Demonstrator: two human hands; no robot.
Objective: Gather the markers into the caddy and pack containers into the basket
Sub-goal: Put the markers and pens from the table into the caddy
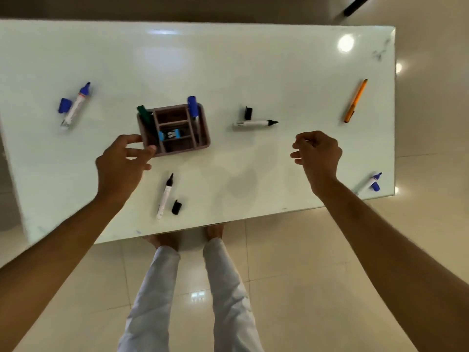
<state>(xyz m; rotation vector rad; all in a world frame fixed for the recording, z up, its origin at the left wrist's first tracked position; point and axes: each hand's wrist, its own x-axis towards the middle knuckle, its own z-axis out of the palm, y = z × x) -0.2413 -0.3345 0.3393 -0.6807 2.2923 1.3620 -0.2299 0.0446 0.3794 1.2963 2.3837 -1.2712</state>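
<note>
On the table (279, 72), left hand (121, 161) grips the caddy (175, 128); right hand (317, 153), loosely curled and seemingly empty, should next reach the black marker (253, 122).

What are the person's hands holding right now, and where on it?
The left hand grips the brown plastic compartment caddy at its near-left corner, thumb on the rim. The right hand hangs loosely curled above the white table, holding nothing.

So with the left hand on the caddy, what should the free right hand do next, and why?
Probably reach the right hand, empty and loosely curled, to the uncapped black marker lying nearest it. The left hand is steadying the caddy, which holds only two markers. Its cap sits beside it.
</note>
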